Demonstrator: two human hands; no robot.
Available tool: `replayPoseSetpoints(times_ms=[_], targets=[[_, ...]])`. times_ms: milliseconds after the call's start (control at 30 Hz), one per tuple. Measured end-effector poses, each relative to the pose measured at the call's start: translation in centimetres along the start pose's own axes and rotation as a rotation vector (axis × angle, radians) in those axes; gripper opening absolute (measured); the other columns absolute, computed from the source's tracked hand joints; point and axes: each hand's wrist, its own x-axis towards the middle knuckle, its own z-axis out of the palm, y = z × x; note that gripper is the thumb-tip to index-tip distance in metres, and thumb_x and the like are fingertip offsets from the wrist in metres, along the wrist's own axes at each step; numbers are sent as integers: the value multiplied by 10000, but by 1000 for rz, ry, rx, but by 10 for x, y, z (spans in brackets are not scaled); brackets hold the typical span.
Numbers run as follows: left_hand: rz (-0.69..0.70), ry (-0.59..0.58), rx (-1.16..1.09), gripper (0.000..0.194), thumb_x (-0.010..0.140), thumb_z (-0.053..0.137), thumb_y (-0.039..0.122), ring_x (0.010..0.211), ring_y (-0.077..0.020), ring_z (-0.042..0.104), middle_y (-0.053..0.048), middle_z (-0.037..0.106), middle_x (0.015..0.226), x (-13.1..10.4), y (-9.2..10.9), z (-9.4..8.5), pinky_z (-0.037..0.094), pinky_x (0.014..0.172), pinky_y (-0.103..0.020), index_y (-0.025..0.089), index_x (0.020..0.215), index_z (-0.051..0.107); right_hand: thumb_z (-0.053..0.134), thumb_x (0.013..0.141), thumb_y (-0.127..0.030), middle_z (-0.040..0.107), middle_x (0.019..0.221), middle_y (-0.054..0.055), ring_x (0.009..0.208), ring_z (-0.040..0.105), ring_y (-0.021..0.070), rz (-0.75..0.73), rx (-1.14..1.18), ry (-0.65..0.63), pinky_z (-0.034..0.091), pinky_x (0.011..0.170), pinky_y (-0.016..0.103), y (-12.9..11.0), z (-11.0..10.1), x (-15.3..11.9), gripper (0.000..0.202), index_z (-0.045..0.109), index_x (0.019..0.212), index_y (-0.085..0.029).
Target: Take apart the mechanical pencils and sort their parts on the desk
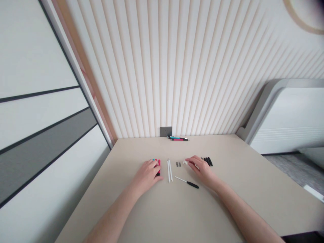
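My left hand (149,172) rests over a row of red and black pen barrels (159,163), its fingers curled on them; what it grips, if anything, is partly hidden. Fingertips of my right hand (201,167) touch small white pieces (185,162) on the table. Between the hands lie thin white refills (169,170) and small grey pieces (178,164). A white refill with a black grip (192,184) lies nearer to me, slanting. Several black grips (209,161) sit just beyond my right hand, partly covered by it.
Assembled blue and red pens (179,138) lie at the back edge of the beige table (157,216), below a dark wall socket (166,131). A white cabinet stands on the left; a grey and white headboard (286,114) is on the right.
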Motion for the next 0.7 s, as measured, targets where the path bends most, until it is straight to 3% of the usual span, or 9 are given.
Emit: replayPoseSetpoints(times_ms=[100,233,400,700], targets=[[3,8,-15,207,838,667,391,905,-228,569,-62,619,934,-1,-2,1,443,828,-354,197,910,684,358,992,-365,620,1005,106,929,608,215,36,-23,93,490,848,353,12,1,2,359,631,1162,-206],[5,-2,10,200,829,680,381,903,-232,572,-63,623,930,-1,-1,-1,447,817,-353,192,893,684,394,975,-401,638,979,92,916,613,221,89,-41,166,492,840,364,19,4,4,338,669,1038,-215],[-1,-16,30,200,811,704,365,930,-241,573,-64,627,962,-1,0,-4,443,829,-362,193,912,683,468,950,-426,675,943,81,919,614,230,83,-66,138,479,858,385,17,7,5,310,686,927,-207],[9,-1,21,228,800,710,399,947,-242,571,-62,624,949,-2,-1,-3,439,838,-365,199,909,688,558,916,-377,609,1069,78,1016,553,246,6,-189,90,439,909,438,25,19,8,223,754,926,-270]])
